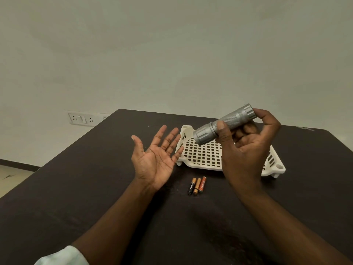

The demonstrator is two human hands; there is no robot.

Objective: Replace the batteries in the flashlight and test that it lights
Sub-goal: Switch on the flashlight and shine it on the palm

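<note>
Head view shows the right hand [246,148] holding the flashlight [225,124] up over the white tray [202,156], left hand [155,159] open and empty, so it could slip, fall and knock the batteries [197,185] along the tabletop [95,188].

Behind the right hand [246,148]: the tray's [202,155] middle and much of its right side, plus part of the flashlight [225,124] barrel. Lens face turned away, unseen. Battery [197,186] labels too small to read fully. Beyond the tray, tabletop [95,178] cut off at both side edges.
</note>
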